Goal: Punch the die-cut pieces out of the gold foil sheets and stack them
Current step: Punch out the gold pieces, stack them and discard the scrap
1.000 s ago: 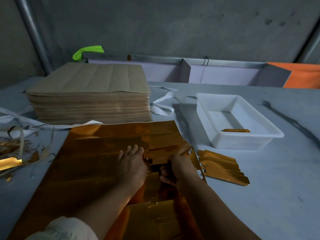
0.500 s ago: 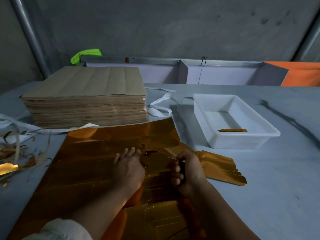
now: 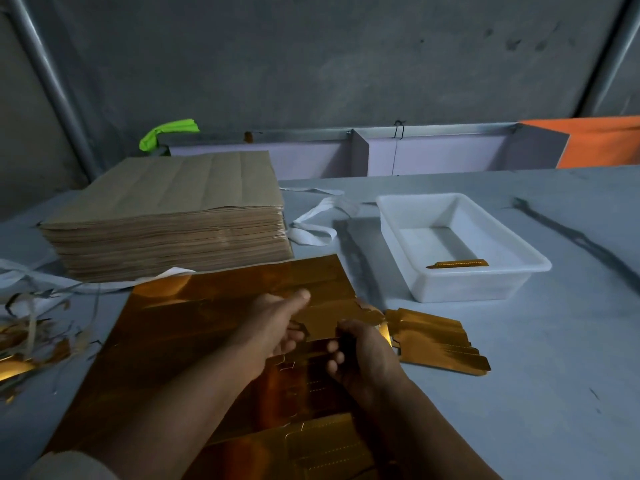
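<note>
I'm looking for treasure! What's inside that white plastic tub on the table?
Inside the white rectangular plastic tub lies one narrow gold foil strip, flat on the bottom near the front wall. The rest of the floor looks bare; the front wall hides the nearest bit.

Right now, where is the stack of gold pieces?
Head view: the stack of gold pieces lies right of the right hand, in front of the white tub.

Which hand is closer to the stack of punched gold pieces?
Right. The right hand grips the gold foil sheet at its edge, just beside the stack of punched pieces. The left hand holds the sheet farther away, beyond the right hand.
</note>
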Tool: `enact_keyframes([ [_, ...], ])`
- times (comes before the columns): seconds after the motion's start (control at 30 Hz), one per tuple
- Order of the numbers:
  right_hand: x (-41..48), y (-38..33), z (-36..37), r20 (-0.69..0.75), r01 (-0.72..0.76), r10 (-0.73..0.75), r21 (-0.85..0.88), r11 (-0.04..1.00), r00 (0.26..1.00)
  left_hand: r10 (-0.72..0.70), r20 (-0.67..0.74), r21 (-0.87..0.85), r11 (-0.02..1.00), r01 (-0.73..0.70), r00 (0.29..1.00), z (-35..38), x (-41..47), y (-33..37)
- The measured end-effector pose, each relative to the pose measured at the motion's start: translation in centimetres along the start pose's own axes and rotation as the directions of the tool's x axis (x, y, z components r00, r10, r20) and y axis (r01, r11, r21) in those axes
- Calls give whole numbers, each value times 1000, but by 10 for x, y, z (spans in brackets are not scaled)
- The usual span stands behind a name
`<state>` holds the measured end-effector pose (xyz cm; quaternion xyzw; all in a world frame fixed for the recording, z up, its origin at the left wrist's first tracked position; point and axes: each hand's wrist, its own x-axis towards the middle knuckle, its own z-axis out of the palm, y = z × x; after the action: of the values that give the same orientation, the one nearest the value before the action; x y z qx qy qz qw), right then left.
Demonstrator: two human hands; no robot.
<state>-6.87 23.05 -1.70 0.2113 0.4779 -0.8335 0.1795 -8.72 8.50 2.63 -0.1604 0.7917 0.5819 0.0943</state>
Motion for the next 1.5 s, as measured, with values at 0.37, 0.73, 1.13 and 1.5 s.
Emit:
enact_keyframes([
  [0.37,-3,-6,-3,10,-34,32,222,974,999,52,-49,-9,999,-53,997,-23,17,9],
  [0.73,-2,-6,2,-61,-53,71,253,966,996,37,-92,7,999,-36,995,-42,31,14],
  [1.13,-1,-4,-1,-61,-38,57,273,961,997,-244,-32,-314,923,222,969,-78,41,-7],
  [1.5,-1,-3,5,-47,-49,53,78,996,997,-87,155,-349,927,137,984,-32,33,20],
])
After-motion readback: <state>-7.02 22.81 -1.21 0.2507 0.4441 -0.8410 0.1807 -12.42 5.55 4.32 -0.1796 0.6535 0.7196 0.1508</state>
